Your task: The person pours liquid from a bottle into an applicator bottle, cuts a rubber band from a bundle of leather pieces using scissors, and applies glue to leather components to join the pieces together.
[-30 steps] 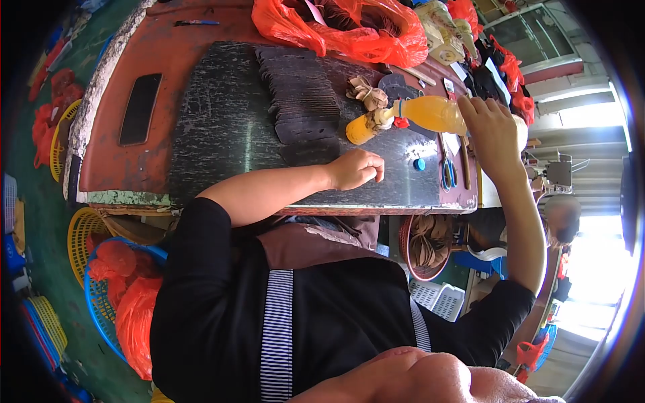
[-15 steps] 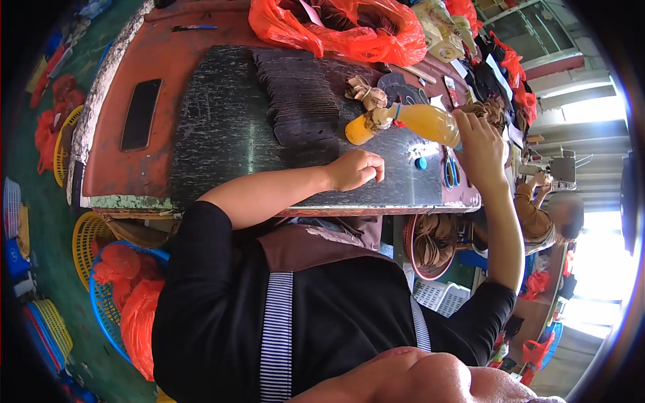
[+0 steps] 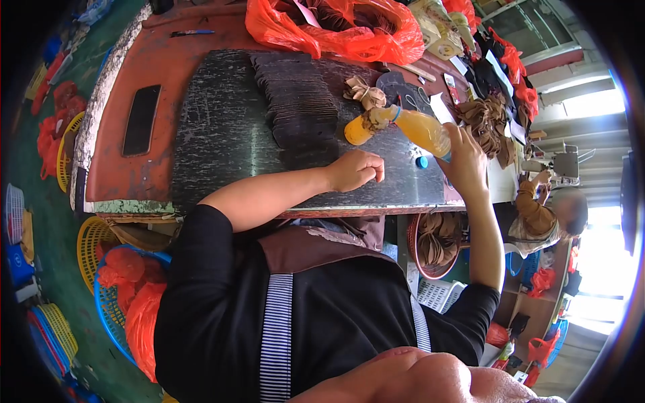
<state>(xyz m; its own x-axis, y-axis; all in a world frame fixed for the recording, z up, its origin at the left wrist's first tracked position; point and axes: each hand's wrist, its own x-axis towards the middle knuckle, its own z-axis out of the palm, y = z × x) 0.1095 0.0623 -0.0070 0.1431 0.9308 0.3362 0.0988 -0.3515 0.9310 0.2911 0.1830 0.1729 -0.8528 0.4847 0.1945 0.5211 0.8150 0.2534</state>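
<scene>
My right hand (image 3: 467, 160) is closed round the base end of a clear plastic bottle (image 3: 424, 132) of yellow liquid. The bottle is tilted, its neck pointing left at a small orange-yellow container (image 3: 359, 129) with a brown, crusted top. Whether liquid is flowing cannot be made out. A blue bottle cap (image 3: 421, 162) lies on the dark board below the bottle. My left hand (image 3: 356, 170) rests near the board's front edge, fingers curled in and nothing visible in them. Beyond it lies a long overlapping stack of dark cut pieces (image 3: 299, 101).
Brown folded pieces (image 3: 484, 121) lie at the right, and a phone-like black slab (image 3: 142, 119) at the left. A red plastic bag (image 3: 336, 33) sits at the back. Baskets, including a blue one (image 3: 107, 305), stand below the table. Another person (image 3: 541, 215) works at the right.
My right hand has moved slightly left and down, bringing the bottle to a different tilt. The scissors seen before are now hidden. My left hand has stayed in place.
</scene>
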